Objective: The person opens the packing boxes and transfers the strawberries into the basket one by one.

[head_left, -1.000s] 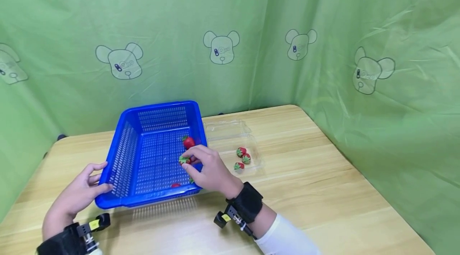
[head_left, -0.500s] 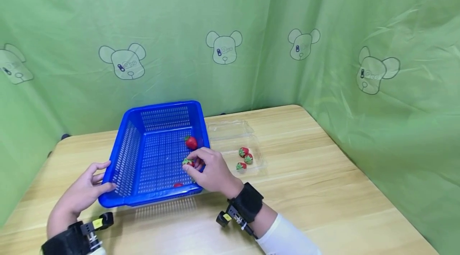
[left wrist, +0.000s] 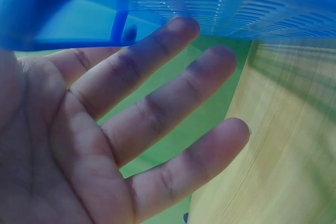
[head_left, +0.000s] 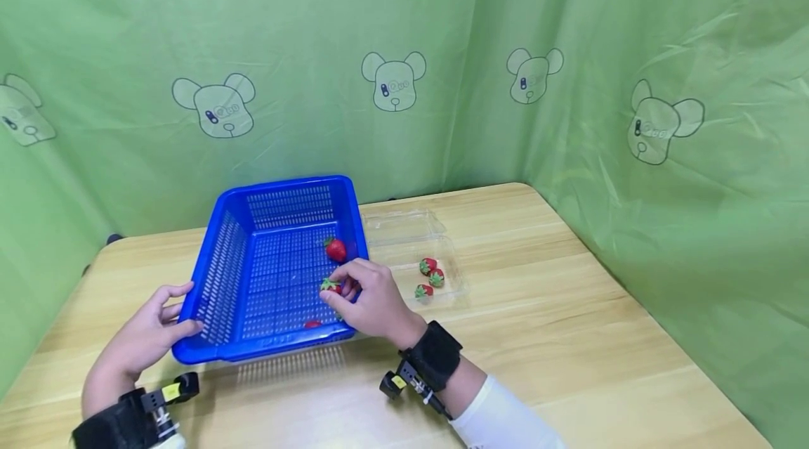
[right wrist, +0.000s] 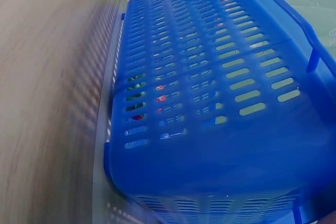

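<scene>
My left hand [head_left: 142, 329] grips the left front corner of a blue perforated plastic basket [head_left: 272, 266], thumb over the rim. The left wrist view shows its other fingers [left wrist: 168, 103] spread along the outside, below the rim. Over the basket's right side, my right hand [head_left: 378, 300] pinches a strawberry [head_left: 330, 287] between thumb and fingers, leafy cap showing. A second strawberry [head_left: 336, 249] lies behind it in the basket, and a third [head_left: 312, 324] shows partly at the front wall. From the right wrist camera, the basket wall [right wrist: 199, 161] hides the right hand's fingers.
A clear plastic clamshell box [head_left: 404, 224] stands open right of the basket, with three strawberries [head_left: 428, 266] in its near half. The wooden table [head_left: 543, 336] reaches to green curtains [head_left: 303, 27] at the back and sides.
The head view has shifted slightly. Both hands, the basket and the strawberries otherwise keep their places.
</scene>
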